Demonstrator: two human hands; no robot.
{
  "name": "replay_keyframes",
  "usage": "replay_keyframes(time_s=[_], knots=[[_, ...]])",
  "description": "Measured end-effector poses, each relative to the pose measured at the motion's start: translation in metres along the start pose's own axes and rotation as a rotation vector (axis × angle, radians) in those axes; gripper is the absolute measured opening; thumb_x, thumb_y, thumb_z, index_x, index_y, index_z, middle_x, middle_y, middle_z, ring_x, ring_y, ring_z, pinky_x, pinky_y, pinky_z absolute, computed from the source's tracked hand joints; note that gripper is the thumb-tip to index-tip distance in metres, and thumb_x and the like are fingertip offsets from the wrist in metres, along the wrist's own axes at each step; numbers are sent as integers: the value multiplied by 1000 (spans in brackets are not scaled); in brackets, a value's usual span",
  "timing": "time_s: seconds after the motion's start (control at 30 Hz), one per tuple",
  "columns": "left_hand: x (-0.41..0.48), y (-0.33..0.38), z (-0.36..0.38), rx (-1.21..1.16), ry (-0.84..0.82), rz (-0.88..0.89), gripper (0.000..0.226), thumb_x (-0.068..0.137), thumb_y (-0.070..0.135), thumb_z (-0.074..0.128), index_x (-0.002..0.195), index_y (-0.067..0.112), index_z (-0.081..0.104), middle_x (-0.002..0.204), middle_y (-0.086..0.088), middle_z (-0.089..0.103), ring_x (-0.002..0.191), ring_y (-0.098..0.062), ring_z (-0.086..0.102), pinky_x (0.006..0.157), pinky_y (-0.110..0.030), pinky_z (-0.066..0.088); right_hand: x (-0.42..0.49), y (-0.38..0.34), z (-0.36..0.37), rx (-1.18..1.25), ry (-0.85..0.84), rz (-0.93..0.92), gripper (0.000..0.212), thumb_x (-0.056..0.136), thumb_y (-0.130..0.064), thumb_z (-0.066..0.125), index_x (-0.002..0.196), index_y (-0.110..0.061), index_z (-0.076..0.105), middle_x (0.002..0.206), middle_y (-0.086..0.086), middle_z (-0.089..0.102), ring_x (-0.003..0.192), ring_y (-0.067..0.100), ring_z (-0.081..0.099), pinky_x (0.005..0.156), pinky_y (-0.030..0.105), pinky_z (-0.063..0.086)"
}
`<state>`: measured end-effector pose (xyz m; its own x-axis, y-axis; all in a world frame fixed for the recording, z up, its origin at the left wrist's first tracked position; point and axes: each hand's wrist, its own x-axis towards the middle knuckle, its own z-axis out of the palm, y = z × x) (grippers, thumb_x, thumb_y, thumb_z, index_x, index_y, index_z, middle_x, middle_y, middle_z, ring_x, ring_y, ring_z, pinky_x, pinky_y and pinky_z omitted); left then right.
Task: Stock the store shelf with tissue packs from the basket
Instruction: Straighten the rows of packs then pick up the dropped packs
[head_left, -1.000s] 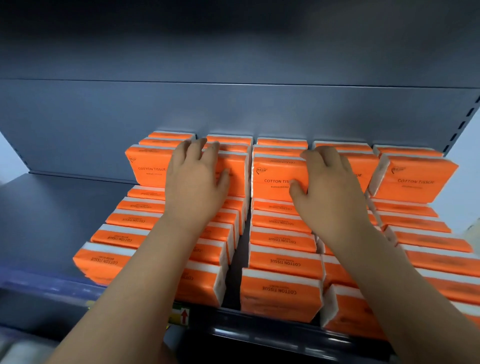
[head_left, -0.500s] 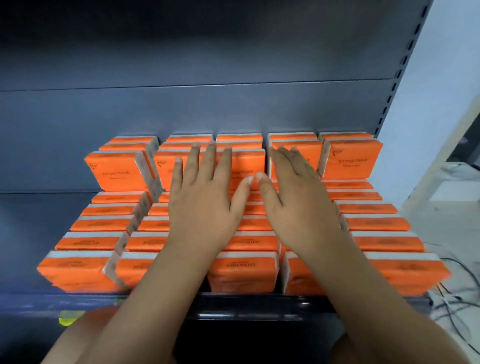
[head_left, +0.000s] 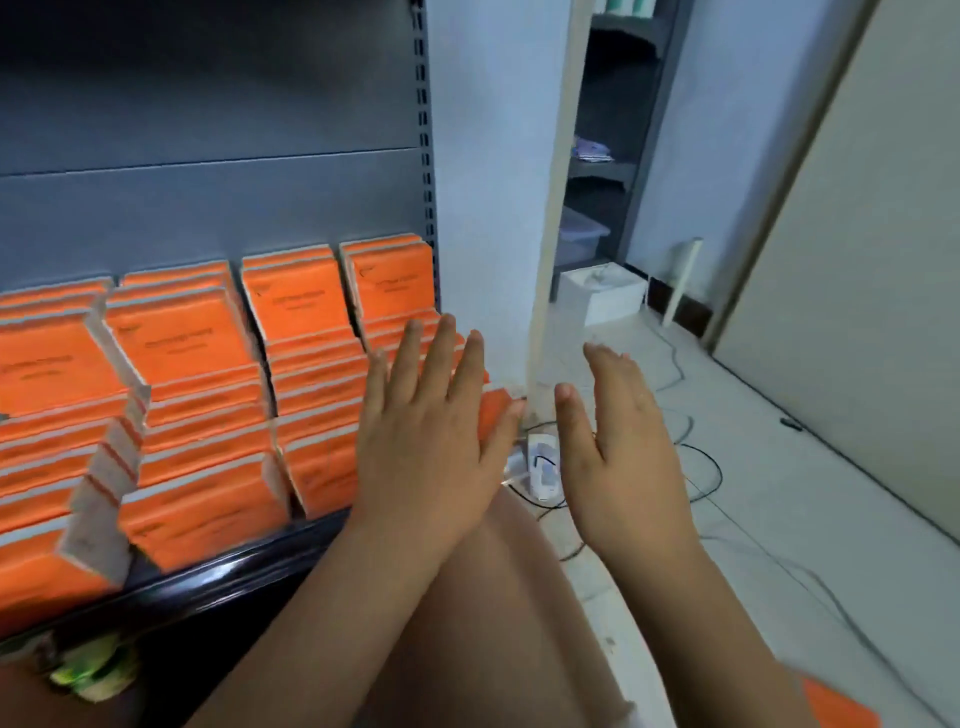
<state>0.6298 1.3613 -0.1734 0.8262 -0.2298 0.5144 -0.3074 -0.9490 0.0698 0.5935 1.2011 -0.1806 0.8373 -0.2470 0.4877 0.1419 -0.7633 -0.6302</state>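
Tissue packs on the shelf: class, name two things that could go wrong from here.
1. The skewed tissue packs near the front lip of the shelf may topple; neither the open left hand nor the right hand steadies them.
2. Loose cables on the floor beside the person's knee could snag a foot.

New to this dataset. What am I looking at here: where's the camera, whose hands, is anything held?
No robot here: a person works bare-handed, and the picture comes from a wide-angle camera on their head, looking forward and down. The left hand and the right hand are both open with straight fingers and hold nothing. The left one is in front of the right end of the rows of orange tissue packs stacked on the shelf; whether it touches them is unclear. The right one hangs past the shelf's end, above the floor with its cables.
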Motion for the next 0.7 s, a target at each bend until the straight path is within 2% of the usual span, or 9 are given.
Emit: replay_keyframes(time_s=[0.13, 0.2, 0.3, 0.37, 0.57, 0.7], knots=[[-14, 82, 13, -113, -54, 155, 72, 101, 65, 26, 158, 22, 39, 169, -5, 28, 158, -30, 16, 126, -54, 17, -36, 52, -54, -77, 102, 154, 58, 107, -52, 30, 156, -22, 37, 163, -5, 36, 156, 12, 18, 125, 40, 25], [-23, 121, 19, -136, -108, 243, 71, 102, 65, 22, 159, 24, 36, 169, -5, 27, 158, -31, 16, 126, -55, 15, -59, 79, -77, -104, 137, 248, 57, 107, -50, 31, 157, -22, 36, 164, -3, 35, 156, 13, 19, 125, 40, 24], [-39, 165, 37, -152, -262, 327, 67, 104, 62, 21, 162, 28, 25, 171, -4, 18, 159, -30, 8, 128, -53, 8, -101, 116, -101, -153, 142, 420, 55, 109, -45, 36, 157, -19, 36, 165, -1, 34, 156, 15, 18, 125, 31, 16], [-55, 186, 54, -184, -351, 357, 67, 104, 61, 25, 162, 28, 25, 171, -4, 18, 158, -30, 8, 127, -53, 7, -134, 139, -109, -168, 132, 520, 54, 109, -43, 37, 156, -17, 38, 164, 1, 36, 156, 17, 20, 122, 27, 14], [-106, 238, 108, -191, -616, 536, 66, 103, 60, 31, 159, 26, 30, 168, -3, 25, 157, -28, 14, 127, -51, 9, -230, 206, -111, -141, 115, 814, 54, 108, -41, 42, 151, -7, 45, 154, 9, 47, 146, 25, 37, 117, 34, 28], [-135, 267, 158, -143, -896, 502, 64, 103, 59, 32, 153, 19, 39, 159, -10, 41, 147, -34, 33, 121, -51, 23, -287, 240, -104, -61, 120, 1072, 49, 107, -36, 46, 147, -7, 48, 148, 13, 51, 137, 30, 47, 111, 37, 36]])
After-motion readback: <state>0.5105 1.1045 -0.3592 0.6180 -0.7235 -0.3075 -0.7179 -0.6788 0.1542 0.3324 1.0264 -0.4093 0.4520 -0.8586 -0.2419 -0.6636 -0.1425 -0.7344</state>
